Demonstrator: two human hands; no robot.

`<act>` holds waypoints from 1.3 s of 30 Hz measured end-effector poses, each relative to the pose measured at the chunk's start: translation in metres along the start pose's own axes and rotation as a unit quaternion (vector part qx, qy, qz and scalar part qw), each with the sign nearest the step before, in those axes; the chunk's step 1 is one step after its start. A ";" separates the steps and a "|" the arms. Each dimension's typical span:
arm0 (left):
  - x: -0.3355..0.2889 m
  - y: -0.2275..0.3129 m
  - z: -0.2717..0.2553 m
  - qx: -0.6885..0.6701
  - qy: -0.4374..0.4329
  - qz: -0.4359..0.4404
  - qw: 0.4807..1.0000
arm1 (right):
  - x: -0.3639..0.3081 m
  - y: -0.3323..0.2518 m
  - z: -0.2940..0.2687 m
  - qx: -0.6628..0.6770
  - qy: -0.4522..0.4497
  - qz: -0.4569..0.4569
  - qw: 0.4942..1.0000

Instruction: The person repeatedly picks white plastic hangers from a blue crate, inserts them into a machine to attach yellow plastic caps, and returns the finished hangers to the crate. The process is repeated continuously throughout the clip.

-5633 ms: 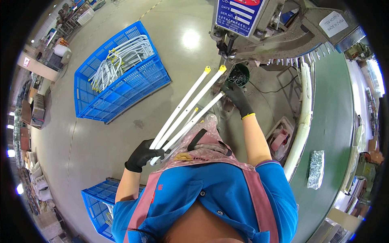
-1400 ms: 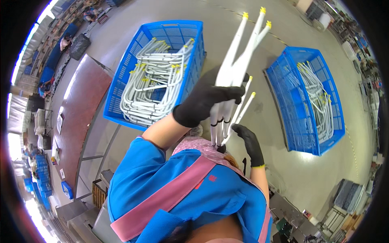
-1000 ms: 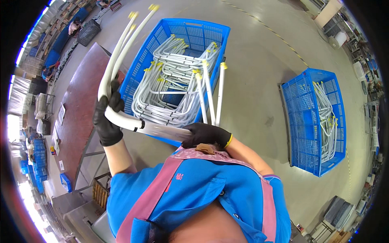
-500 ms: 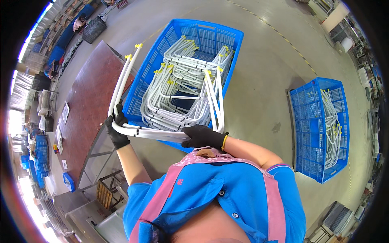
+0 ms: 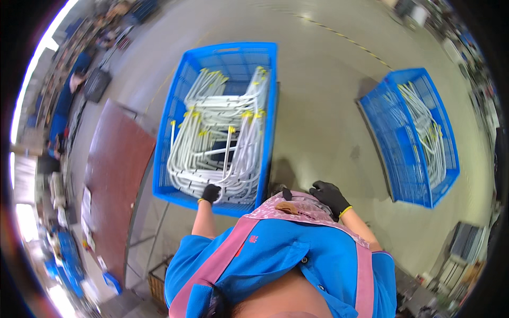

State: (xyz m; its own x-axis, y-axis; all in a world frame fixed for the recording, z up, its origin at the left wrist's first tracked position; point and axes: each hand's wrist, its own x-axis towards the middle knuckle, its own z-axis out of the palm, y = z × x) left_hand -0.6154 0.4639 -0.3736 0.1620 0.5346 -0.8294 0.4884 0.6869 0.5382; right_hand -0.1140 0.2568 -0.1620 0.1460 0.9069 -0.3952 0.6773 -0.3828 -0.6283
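Left hand (image 5: 211, 193): at your crate's (image 5: 269, 138) near rim, against the tubes; grip cannot be told.
Right hand (image 5: 330, 197): empty, fingers loosely extended, beside your apron (image 5: 270, 208).
Tubes (image 5: 183, 156): stacked inside the crate.
Pinch risk: your left fingers could be caught between tubes and rim, should the stack shift.
Change in hands: half a second ago both held tubes; your right has since let go.
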 end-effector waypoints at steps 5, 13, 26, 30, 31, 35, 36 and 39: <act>0.028 0.125 0.173 0.358 -0.109 0.381 0.846 | -0.065 0.084 0.004 0.037 0.084 0.098 0.991; -0.003 0.263 0.407 0.462 -0.233 0.573 0.636 | -0.143 0.189 -0.020 0.204 0.249 0.160 0.933; -0.028 0.275 0.653 0.439 -0.437 0.172 0.766 | -0.286 0.348 -0.091 0.362 0.404 0.290 0.788; -0.032 0.339 0.736 0.457 -0.434 0.115 0.768 | -0.281 0.377 -0.088 0.368 0.446 0.322 0.749; -0.032 0.353 0.762 0.493 -0.419 0.145 0.748 | -0.281 0.386 -0.088 0.408 0.433 0.313 0.740; -0.007 0.412 0.875 0.472 -0.404 0.171 0.765 | -0.276 0.423 -0.106 0.366 0.392 0.365 0.761; 0.007 0.424 0.908 0.482 -0.380 0.190 0.766 | -0.276 0.431 -0.115 0.371 0.415 0.352 0.752; 0.057 0.456 1.001 0.360 -0.361 0.267 0.818 | -0.274 0.455 -0.151 0.395 0.434 0.394 0.707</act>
State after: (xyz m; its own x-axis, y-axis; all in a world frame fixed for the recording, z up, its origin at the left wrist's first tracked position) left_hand 0.4747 0.3147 -0.3258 0.8538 0.0548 -0.5178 0.5195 -0.1559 0.8401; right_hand 0.2626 -0.1388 -0.2387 0.8738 -0.0079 -0.4863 -0.4252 -0.4979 -0.7559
